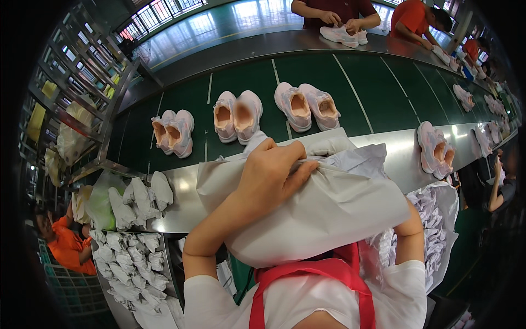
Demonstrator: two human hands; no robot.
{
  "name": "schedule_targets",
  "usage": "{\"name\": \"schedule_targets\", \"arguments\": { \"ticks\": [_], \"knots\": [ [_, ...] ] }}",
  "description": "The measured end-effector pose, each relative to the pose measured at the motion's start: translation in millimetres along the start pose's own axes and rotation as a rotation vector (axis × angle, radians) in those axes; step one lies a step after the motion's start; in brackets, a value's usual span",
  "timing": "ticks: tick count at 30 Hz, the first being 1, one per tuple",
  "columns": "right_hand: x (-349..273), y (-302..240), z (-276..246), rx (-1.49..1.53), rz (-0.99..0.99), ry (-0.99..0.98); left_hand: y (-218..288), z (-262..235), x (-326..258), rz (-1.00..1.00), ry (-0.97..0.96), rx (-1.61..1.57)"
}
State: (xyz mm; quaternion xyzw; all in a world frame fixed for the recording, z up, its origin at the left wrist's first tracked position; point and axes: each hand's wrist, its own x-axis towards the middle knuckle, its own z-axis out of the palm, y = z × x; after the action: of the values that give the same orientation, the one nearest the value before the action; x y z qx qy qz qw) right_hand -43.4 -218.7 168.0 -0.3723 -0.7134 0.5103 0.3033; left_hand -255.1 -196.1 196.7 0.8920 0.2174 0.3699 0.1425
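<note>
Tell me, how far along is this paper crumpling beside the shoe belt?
Done: crumpled white paper wads fill the tray at lower left. In hand: the left hand bunches a large white paper sheet; the right hand is hidden beneath. Left: pink-and-white sneaker pairs sit on the green belt, openings visibly empty.

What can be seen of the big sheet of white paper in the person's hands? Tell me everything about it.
The white paper sheet is large, thin and matte, creased and bunched at its top where the left hand grips it. It drapes toward the person's chest, hiding the right hand; only that arm shows beneath its right edge. It hangs over the near metal ledge, in front of the green conveyor belt.
</note>
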Motion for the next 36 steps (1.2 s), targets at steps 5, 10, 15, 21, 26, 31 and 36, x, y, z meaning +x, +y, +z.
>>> {"name": "schedule_targets", "arguments": {
  "ticks": [5, 10, 15, 21, 26, 31, 36],
  "knots": [
    [-18, -41, -43, -0.329, -0.17, 0.78, -19, -16, 12, 0.02, 0.286, 0.208],
    [-50, -76, 16, -0.606, -0.176, 1.203, -27, -16, 5, -0.006, 0.382, 0.222],
    [-31, -62, 62, -0.772, 0.012, 0.683, 5, -7, -11, -0.065, 0.319, -0.413],
    [3, -8, 83, 0.205, -0.176, 0.282, 16, 14, -14, -0.241, 0.487, -1.44],
    [16, -7, 77, 0.219, -0.127, 0.28, -7, 28, -6, -0.333, 0.543, -1.41],
    [10, -1, 60, 0.135, -0.006, 0.736, -2, -5, -15, -0.278, 0.233, -0.238],
    [-5, -30, 65, -0.033, -0.06, 0.793, -10, 29, -41, -0.637, -0.149, -0.706]
  ]
}}
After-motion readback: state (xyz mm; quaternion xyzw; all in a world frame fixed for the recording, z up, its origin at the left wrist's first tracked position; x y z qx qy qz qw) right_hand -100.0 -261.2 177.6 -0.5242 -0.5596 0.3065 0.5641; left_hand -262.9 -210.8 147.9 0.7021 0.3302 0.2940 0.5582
